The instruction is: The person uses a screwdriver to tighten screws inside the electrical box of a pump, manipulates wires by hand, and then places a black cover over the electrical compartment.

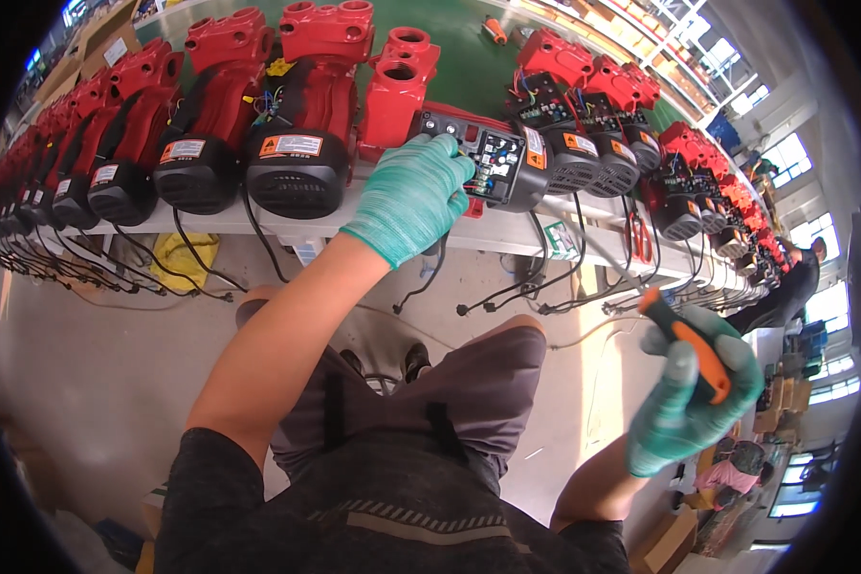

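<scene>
A red pump [393,107] lies turned on its side at the table's front edge, its black electrical box uncovered so that the circuit board [496,161] and wires show. My left hand [409,199], in a green knitted glove, is closed over the near edge of this box, its fingertips beside the board. Off to the right, away from the pump, my gloved right hand [689,407] is wrapped round the orange-and-black handle of a screwdriver [700,356]. Its long shaft points up and left toward the pump's motor end; whether the tip touches anything, I cannot tell.
Red pumps with black motors [299,158] line the bench on the left; more with open boxes [548,100] stand right. Power cords [430,277] hang off the edge. Red-handled pliers [638,237] hang there too. A yellow bag [184,260] lies below. A co-worker [784,292] stands far right.
</scene>
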A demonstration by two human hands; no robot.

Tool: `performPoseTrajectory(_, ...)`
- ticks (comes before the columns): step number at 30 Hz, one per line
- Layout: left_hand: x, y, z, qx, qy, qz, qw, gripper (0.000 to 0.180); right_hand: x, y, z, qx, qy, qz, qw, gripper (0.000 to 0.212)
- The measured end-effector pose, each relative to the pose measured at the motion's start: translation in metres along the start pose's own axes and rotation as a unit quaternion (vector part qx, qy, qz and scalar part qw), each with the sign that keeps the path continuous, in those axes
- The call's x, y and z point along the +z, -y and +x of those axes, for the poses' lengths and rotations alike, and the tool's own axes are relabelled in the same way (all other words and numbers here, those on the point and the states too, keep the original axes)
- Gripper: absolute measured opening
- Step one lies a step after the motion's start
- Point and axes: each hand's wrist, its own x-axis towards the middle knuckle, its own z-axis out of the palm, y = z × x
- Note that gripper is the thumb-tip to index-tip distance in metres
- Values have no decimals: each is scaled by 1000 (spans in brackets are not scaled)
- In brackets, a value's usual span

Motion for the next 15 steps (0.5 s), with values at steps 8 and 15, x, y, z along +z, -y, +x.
performPoseTrajectory(8,0,3,-3,6,-8,-6,1000,12,39,-18,-19,16,73,-6,997,39)
performPoseTrajectory(15,2,4,-1,10,-10,-3,1000,14,50,-18,-19,23,80,-16,996,37)
